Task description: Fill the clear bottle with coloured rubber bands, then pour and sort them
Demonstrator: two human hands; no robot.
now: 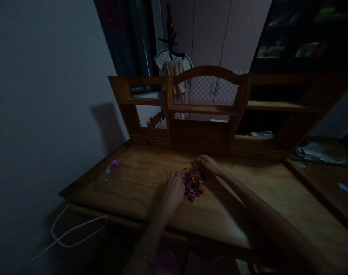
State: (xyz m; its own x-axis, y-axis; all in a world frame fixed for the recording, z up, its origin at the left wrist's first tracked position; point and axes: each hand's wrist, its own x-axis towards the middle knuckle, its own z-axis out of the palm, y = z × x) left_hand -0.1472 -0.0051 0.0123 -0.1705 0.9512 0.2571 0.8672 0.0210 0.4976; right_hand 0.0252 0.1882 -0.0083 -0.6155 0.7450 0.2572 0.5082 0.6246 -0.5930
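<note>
A pile of small, brightly coloured loop-like pieces (193,184), red, yellow, pink, blue and dark, lies heaped on the wooden desktop in the head view. They look like little rubber bands or hair ties, but the dim light hides their exact kind. My left hand (174,187) rests against the pile's left side, fingers together and lightly bent, with no grip to be seen. Cupped along the far right edge of the heap is my right hand (208,165), its fingers stretched toward the left and holding nothing visible.
On the left of the desktop (139,183) lies a clear plastic bottle (105,176) with a pink cap (114,164). A wooden shelf unit (199,133) rises along the back edge. A white cable (76,228) hangs by the front left corner.
</note>
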